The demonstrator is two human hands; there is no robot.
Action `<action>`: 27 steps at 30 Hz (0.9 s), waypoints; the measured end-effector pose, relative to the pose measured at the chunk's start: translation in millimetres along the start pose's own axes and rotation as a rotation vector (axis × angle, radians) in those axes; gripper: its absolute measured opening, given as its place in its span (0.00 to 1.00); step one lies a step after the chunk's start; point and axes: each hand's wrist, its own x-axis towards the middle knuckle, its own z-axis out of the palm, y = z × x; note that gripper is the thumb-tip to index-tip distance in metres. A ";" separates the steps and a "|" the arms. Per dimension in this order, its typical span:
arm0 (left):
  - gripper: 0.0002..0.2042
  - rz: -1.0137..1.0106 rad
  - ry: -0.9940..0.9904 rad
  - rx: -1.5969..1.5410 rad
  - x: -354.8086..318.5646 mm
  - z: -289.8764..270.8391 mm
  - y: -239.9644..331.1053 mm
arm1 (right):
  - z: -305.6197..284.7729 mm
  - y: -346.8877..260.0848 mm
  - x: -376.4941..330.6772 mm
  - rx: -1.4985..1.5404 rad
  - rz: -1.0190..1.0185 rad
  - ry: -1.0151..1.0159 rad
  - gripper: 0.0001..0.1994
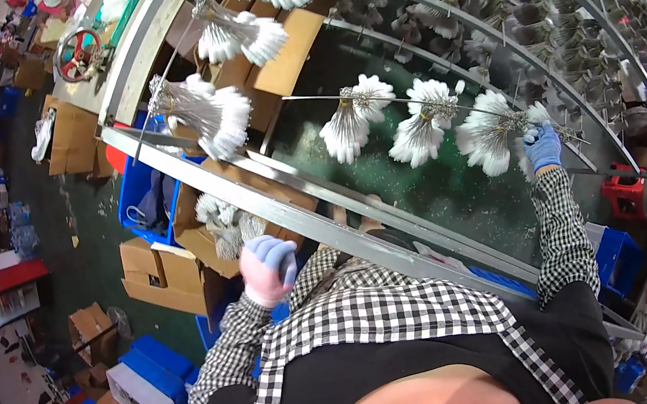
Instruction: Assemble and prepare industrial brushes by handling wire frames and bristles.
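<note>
A thin metal rod (405, 98) runs across in front of me, carrying three bunches of thin stems with white fluffy tips. My right hand (543, 146), in a blue glove, is closed on the rod close to its right end. Just left of that hand hangs the nearest bunch (488, 136); the middle bunch (418, 130) and the left bunch (349, 125) follow along the rod. My left hand (268, 269), in a pink and pale blue glove, is curled closed before my body, with nothing showing in it. Behind it lies a pile of greyish-white tufts (228, 222).
A grey metal rack rail (290, 207) slants between me and the rod. More white bunches (211, 118) hang on a rod at the upper left, and dense rows fill the racks at right. Cardboard boxes (160, 276), a blue bin (142, 194) and a red stool (625, 190) stand around.
</note>
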 end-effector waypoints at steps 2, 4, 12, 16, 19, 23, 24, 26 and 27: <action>0.12 -0.253 -0.125 0.069 -38.3 44.9 -17.8 | -6.8 9.1 10.3 -0.040 0.044 -0.028 0.11; 0.15 -0.461 -0.146 0.100 -65.1 95.8 -51.6 | -19.0 17.0 26.8 -0.089 0.060 -0.089 0.12; 0.39 -0.517 -0.172 0.244 66.4 176.6 -139.2 | -7.2 61.6 62.2 -0.110 0.147 -0.183 0.12; 0.18 -0.487 -0.450 0.096 72.8 208.4 -190.6 | 10.5 67.6 97.9 -0.184 0.169 -0.308 0.18; 0.10 -0.487 -0.609 0.170 56.5 219.7 -201.6 | 21.4 75.9 122.7 -0.225 0.203 -0.334 0.19; 0.10 -0.522 -0.486 0.059 52.0 218.7 -197.1 | 9.0 77.3 148.4 -0.573 -0.070 -0.613 0.12; 0.10 -0.600 -0.427 0.069 37.6 206.3 -194.8 | 34.1 96.7 133.1 -0.422 0.068 -0.615 0.12; 0.11 -0.704 -0.377 0.134 25.9 190.9 -190.1 | 81.7 126.6 101.9 -0.310 0.197 -0.551 0.10; 0.11 -0.728 -0.397 0.178 27.5 193.2 -185.9 | 83.9 129.1 111.2 -0.351 0.188 -0.474 0.09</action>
